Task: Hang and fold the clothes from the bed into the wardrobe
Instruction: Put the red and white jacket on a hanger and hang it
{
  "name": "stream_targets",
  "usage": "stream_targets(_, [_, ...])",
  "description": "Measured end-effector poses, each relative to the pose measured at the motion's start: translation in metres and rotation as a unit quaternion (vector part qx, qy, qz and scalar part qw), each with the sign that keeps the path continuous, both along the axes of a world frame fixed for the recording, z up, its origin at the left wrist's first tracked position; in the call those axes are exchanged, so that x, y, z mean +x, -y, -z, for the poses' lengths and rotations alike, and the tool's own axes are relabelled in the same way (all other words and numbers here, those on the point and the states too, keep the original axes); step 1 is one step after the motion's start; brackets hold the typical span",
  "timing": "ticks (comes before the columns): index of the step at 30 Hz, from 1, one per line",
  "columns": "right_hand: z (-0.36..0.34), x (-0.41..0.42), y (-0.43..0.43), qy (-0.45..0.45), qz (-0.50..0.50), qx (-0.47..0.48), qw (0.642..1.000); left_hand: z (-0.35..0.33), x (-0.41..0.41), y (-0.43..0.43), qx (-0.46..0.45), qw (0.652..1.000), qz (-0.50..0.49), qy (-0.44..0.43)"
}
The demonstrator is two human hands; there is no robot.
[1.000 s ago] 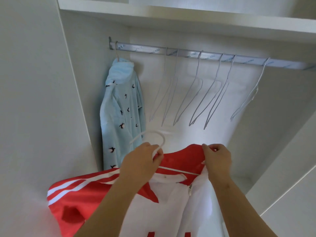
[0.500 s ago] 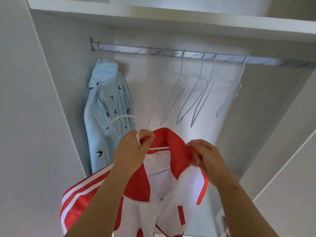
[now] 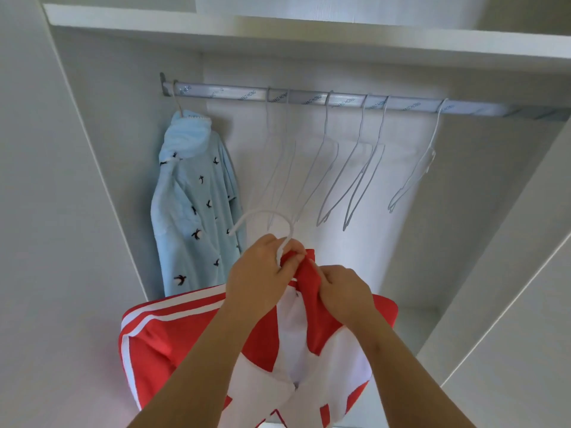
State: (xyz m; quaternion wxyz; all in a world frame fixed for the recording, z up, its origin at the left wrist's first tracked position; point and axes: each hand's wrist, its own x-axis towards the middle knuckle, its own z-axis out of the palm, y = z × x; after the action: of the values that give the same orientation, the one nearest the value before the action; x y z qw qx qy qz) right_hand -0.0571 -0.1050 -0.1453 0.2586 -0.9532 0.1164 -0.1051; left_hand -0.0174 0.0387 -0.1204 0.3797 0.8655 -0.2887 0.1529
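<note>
Two hands closer than before, left hand (image 3: 262, 273) fingers pinching hanger (image 3: 262, 215), right hand (image 3: 344, 293) fingers seemingly gripping red jacket (image 3: 185, 341)

Rail (image 3: 340, 100): was shiny metal.
Hangers (image 3: 349, 180): were thin, smooth white wire.
Red jacket (image 3: 191, 344): was smooth cloth.
Blue bird top (image 3: 191, 211): was soft, fuzzy cloth.
Wardrobe wall (image 3: 102, 149): was matt white board.

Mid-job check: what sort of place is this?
Most likely a home wardrobe: a metal hanging rail under a shelf, empty white wire hangers, and a light blue bird-print garment hung up.
</note>
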Motion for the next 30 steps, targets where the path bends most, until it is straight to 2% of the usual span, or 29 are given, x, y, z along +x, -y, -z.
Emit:
stream_targets(4, [0.0, 0.002, -0.003, 0.011, 0.026, 0.009, 1.0, 0.001, -0.001, -0.005, 0.001, 1.0, 0.013, -0.015])
stream_targets(9, [0.006, -0.002, 0.01, 0.013, 0.111, 0.055, 0.992, 0.002, 0.005, -0.035, 0.004, 0.998, 0.038, -0.057])
stream_targets(12, [0.008, -0.001, 0.016, 0.018, 0.142, 0.085, 0.986, 0.002, 0.009, -0.046, -0.013, 0.998, -0.038, -0.041])
stream_targets(14, [0.008, 0.0, 0.016, 0.03, 0.153, 0.097, 0.983, 0.001, 0.006, -0.045, -0.056, 0.992, -0.096, -0.064])
stream_targets(15, [0.009, 0.001, 0.016, 0.034, 0.154, 0.102, 0.982, -0.001, 0.005, -0.041, -0.093, 0.987, -0.082, -0.105])
stream_targets(17, [0.009, 0.002, 0.014, 0.033, 0.154, 0.114, 0.981, -0.006, -0.002, -0.034, -0.155, 0.962, 0.027, -0.224])
stream_targets(18, [0.009, 0.002, 0.013, 0.03, 0.153, 0.12, 0.98, -0.007, -0.006, -0.031, -0.171, 0.951, 0.069, -0.249])
stream_targets(19, [0.009, 0.002, 0.013, 0.028, 0.151, 0.127, 0.98, -0.008, -0.008, -0.03, -0.178, 0.953, 0.081, -0.231])
stream_targets(21, [0.009, 0.002, 0.012, 0.029, 0.147, 0.143, 0.978, -0.005, -0.005, -0.032, -0.121, 0.989, -0.011, -0.079])
stream_targets(22, [0.008, 0.003, 0.013, 0.033, 0.147, 0.153, 0.977, -0.004, -0.002, -0.035, -0.072, 0.996, -0.052, -0.021])
stream_targets(23, [0.007, 0.003, 0.013, 0.039, 0.147, 0.163, 0.975, -0.003, 0.0, -0.036, -0.018, 0.998, -0.063, -0.009])
stream_targets(26, [0.007, 0.002, 0.012, 0.055, 0.142, 0.175, 0.973, 0.003, 0.002, -0.035, 0.15, 0.985, -0.042, -0.078])
stream_targets(27, [0.007, 0.001, 0.012, 0.06, 0.136, 0.174, 0.973, 0.005, 0.002, -0.034, 0.169, 0.982, -0.048, -0.07])
stream_targets(30, [0.007, -0.002, 0.011, 0.075, 0.115, 0.161, 0.977, 0.006, 0.002, -0.032, 0.144, 0.985, -0.079, -0.044])
